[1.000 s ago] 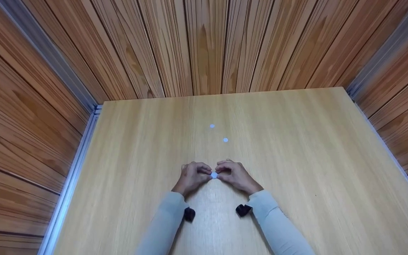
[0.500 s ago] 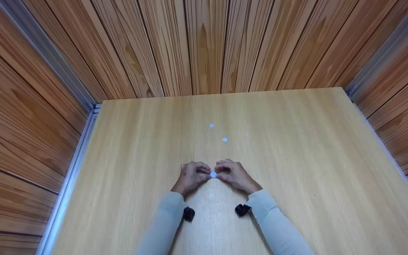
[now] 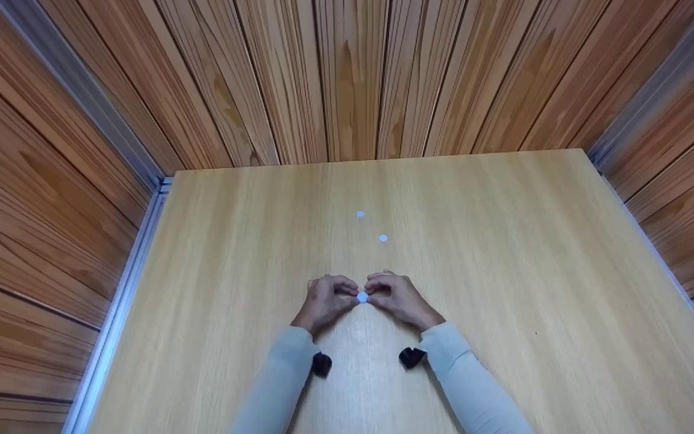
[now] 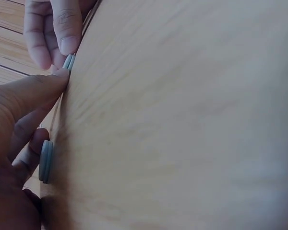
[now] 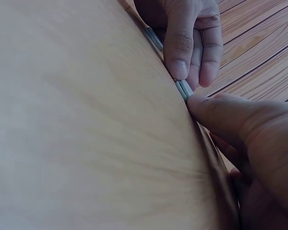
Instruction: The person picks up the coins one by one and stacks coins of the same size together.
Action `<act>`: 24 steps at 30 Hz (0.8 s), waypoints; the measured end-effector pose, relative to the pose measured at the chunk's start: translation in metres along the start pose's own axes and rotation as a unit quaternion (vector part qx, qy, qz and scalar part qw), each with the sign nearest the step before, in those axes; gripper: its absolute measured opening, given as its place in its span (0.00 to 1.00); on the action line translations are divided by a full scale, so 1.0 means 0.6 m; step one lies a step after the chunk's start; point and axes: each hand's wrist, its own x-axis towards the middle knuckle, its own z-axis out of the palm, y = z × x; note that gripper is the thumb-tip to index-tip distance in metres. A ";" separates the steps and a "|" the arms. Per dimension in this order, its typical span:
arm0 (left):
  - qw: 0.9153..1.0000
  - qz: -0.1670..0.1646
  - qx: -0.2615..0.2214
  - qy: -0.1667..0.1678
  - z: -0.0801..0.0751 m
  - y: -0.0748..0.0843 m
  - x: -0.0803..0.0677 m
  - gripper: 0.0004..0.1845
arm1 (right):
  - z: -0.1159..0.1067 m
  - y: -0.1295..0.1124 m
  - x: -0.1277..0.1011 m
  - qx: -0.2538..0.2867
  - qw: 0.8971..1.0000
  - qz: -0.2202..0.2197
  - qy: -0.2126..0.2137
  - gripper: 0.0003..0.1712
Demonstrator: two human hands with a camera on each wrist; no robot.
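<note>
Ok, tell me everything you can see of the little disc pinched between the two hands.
The disc is small, round and pale grey-blue, with a matte, plastic-like look. The wrist views show it edge-on with a groove round the rim, as if two thin layers are stacked. It lies flat on the wooden table, near its front middle. Fingertips of the left hand and the right hand touch it from opposite sides. Its top face is barely visible.

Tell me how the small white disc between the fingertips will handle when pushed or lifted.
The white disc lies flat and thin on the table, so it would probably slide, not roll. Both wrist views show a low edge, likely hard to lift without a fingernail. Left hand and right hand touch it from opposite sides; it looks light.
</note>
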 end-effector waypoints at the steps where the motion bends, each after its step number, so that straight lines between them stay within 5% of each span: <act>1: 1.000 -0.002 0.001 -0.002 0.000 0.000 0.000 0.08 | 0.000 -0.001 0.000 0.000 1.000 -0.002 0.001 0.08; 9: 1.000 -0.020 0.011 -0.011 -0.001 0.001 0.002 0.08 | -0.002 -0.001 -0.002 -0.006 1.000 0.001 -0.001 0.08; 16: 0.999 -0.011 -0.037 -0.019 -0.001 -0.001 0.003 0.09 | -0.002 0.002 -0.001 -0.002 1.000 -0.016 -0.002 0.08; 24: 1.000 -0.013 -0.015 -0.013 -0.001 -0.001 0.004 0.11 | -0.003 0.002 0.000 -0.007 1.000 -0.017 -0.002 0.08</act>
